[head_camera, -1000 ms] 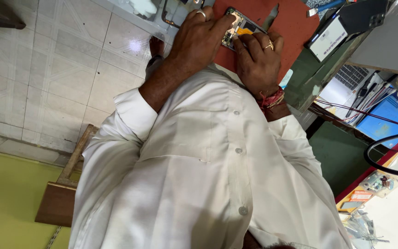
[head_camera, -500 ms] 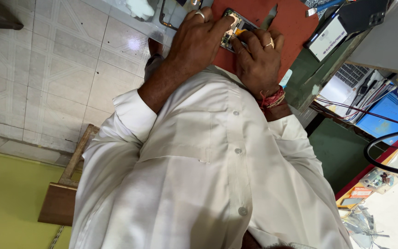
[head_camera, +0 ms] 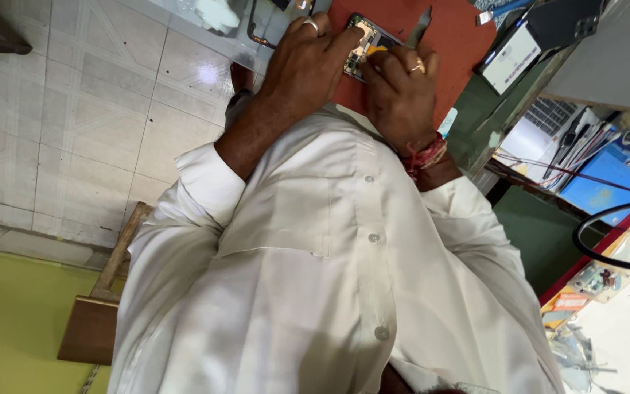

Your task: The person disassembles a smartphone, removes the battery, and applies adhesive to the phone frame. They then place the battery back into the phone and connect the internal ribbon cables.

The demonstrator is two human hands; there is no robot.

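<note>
Lying slantwise on the red mat [head_camera: 468, 51], the opened phone [head_camera: 367, 42] sits pinched between left hand [head_camera: 308, 66] and right hand [head_camera: 401, 95], fingers curled tight on its edges

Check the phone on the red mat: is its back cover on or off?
Off. The phone shows bare inner parts, metal shields and a yellow piece, between the left hand and right hand, on the red mat.

Your left hand [head_camera: 308, 69] and right hand [head_camera: 399, 91] both grip the opened phone [head_camera: 368, 40], fingers [head_camera: 344, 45] pressing it onto the red mat [head_camera: 453, 51].
</note>
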